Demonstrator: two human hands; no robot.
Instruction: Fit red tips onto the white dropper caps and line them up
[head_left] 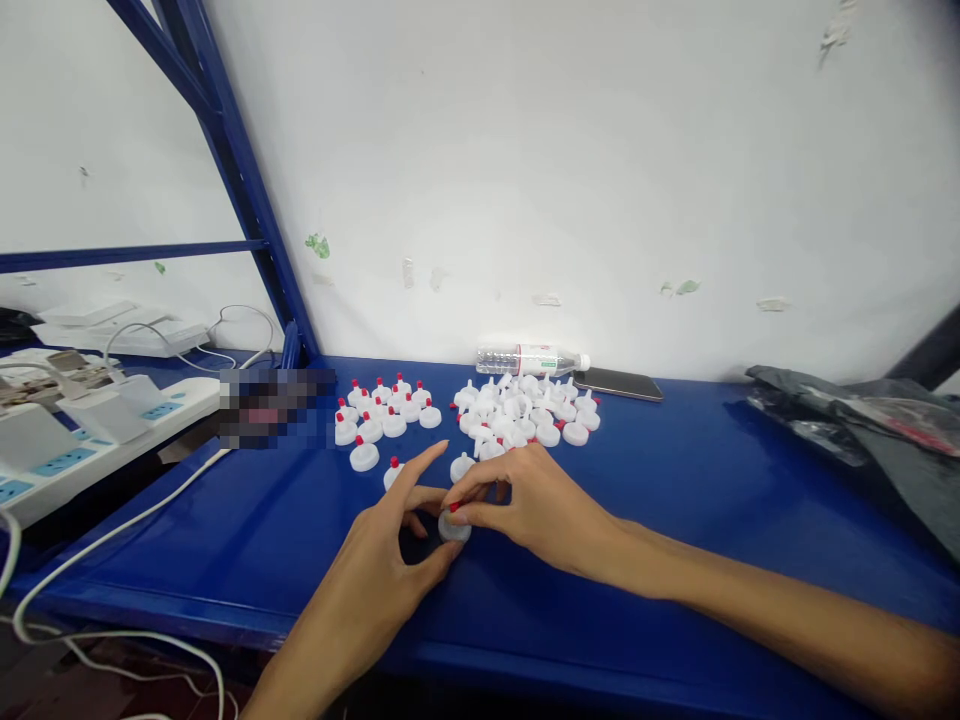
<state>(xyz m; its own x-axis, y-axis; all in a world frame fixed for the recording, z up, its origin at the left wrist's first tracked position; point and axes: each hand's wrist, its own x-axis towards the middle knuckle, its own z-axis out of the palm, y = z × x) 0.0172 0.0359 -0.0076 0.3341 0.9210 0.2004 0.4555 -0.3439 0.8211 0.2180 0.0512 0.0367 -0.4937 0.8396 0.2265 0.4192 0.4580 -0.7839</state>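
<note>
Right now both our hands are on one cap point(454, 528), nearer us than the white pile point(517, 408). Our left hand point(390, 550) has thumb and fingers closed about its body, the index finger raised clear. Our right hand point(536, 510) pinches its red tip point(454, 507), mostly covered by our fingertips. We cannot tell whether the cap's underside touches the worktop point(660, 480), and both forearms run out of view.

Our right hand also hides part of the pile's near edge, where the pieces overlap too much for us to count. Left of the pile stand the red-tipped caps point(392, 424); the nearest one is partly covered by our left index finger. Farther left, a blurred patch point(277, 405) masks something we can't identify, and beyond it the power strip point(180, 400) is cut off by the frame.

Just behind the pile lies a bottle point(499, 360), its lower side partly hidden; behind and to the right, a phone point(619, 384). Well right of the pile, a dark bag point(862, 430) runs out of sight.
</note>
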